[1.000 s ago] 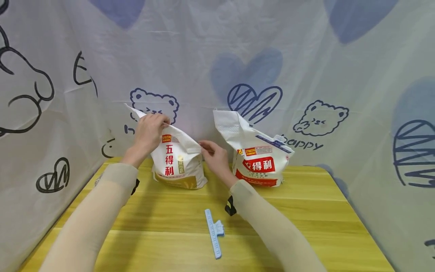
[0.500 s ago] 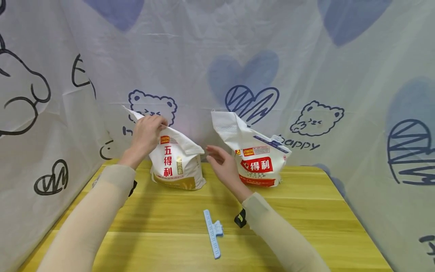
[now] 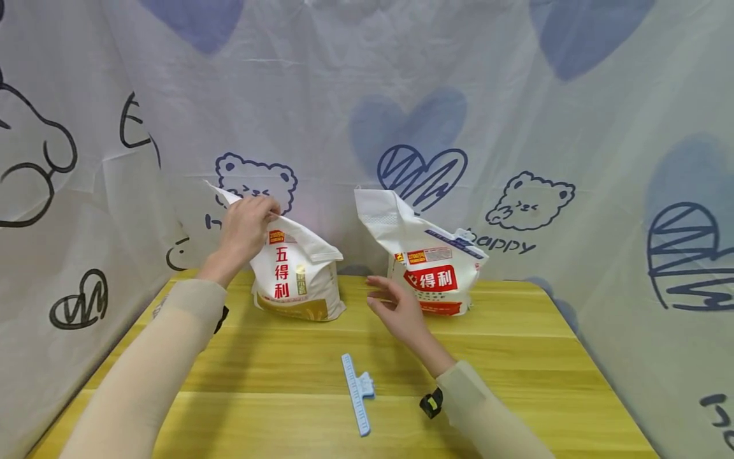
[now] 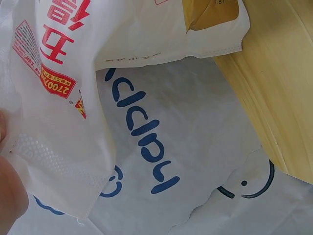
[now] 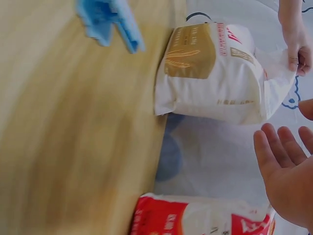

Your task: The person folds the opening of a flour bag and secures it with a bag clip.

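Observation:
My left hand (image 3: 243,223) grips the folded top edge of a white flour bag (image 3: 309,274) with red lettering and a gold band, which stands at the back left of the table. In the left wrist view the thumb (image 4: 11,191) lies against the bag's white top. My right hand (image 3: 401,312) is in the air in front of the other flour bag, fingers loosely extended and holding nothing. On the table below it lies a light blue sealing clip (image 3: 357,395). The right wrist view shows the open palm (image 5: 291,186) apart from both bags.
A second white flour bag (image 3: 431,279) with red print stands at the back right, its top folded and a dark blue sealing clip (image 3: 455,243) across it. A pale printed curtain (image 3: 321,115) hangs behind and beside the wooden table (image 3: 275,363).
My right hand has let go of the left bag's folded corner and moved right and down toward the near side. The left hand still holds the bag's top.

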Demonstrator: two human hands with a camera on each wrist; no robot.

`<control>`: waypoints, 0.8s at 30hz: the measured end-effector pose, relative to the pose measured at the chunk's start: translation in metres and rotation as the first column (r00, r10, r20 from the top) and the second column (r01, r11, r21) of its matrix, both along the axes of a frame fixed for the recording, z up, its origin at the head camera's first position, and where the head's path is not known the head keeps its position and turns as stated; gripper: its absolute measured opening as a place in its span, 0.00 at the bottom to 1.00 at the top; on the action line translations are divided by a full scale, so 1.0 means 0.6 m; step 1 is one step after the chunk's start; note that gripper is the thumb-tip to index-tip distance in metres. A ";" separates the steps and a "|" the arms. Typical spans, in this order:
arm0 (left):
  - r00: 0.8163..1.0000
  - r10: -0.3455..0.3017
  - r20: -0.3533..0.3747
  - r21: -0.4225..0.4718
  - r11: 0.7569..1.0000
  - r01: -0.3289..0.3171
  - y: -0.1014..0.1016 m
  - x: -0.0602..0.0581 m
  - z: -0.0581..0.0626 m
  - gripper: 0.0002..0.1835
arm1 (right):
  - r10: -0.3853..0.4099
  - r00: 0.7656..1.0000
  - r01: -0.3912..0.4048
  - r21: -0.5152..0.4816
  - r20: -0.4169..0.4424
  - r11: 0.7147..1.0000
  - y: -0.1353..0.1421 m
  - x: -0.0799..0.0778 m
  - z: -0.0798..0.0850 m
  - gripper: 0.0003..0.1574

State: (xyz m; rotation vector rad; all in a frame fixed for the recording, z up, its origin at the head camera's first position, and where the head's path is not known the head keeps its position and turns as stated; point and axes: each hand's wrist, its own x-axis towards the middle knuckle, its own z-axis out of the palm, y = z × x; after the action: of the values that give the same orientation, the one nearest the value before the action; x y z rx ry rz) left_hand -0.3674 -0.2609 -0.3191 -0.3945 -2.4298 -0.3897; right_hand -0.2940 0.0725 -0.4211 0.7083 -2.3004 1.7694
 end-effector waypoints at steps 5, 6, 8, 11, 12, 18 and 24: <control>1.000 -0.001 0.005 -0.007 1.000 0.001 0.004 -0.002 -0.003 0.05 | 0.000 0.995 -0.003 0.028 0.098 1.000 0.029 0.022 -0.022 0.28; 1.000 0.000 0.006 -0.006 1.000 0.001 0.005 -0.002 -0.003 0.05 | 0.000 0.994 -0.005 0.040 0.107 0.999 0.034 0.027 -0.026 0.27; 1.000 0.002 0.008 -0.002 1.000 -0.002 0.004 -0.002 -0.004 0.05 | 0.001 0.991 -0.011 0.076 0.132 0.997 0.043 0.035 -0.034 0.27; 1.000 0.002 0.014 0.002 1.000 -0.002 0.002 -0.001 -0.004 0.05 | 0.025 0.987 -0.045 0.123 0.161 0.991 0.054 0.046 -0.046 0.28; 1.000 0.002 0.016 0.003 1.000 -0.002 0.001 -0.001 -0.004 0.05 | 0.033 0.985 -0.057 0.141 0.170 0.988 0.057 0.049 -0.050 0.29; 1.000 -0.003 0.025 0.007 1.000 0.003 0.000 0.002 -0.004 0.05 | 0.062 0.964 -0.126 0.241 0.258 0.962 0.069 0.066 -0.072 0.35; 0.999 0.002 0.037 0.014 1.000 -0.002 -0.001 0.001 -0.007 0.03 | 0.101 0.940 -0.210 0.319 0.327 0.924 0.069 0.080 -0.080 0.38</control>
State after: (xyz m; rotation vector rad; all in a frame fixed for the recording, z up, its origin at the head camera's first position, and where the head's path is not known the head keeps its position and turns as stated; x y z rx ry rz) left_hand -0.3666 -0.2613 -0.3233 -0.3821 -2.4622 -0.4162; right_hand -0.2462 0.1139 -0.4692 0.7333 -2.8931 1.6453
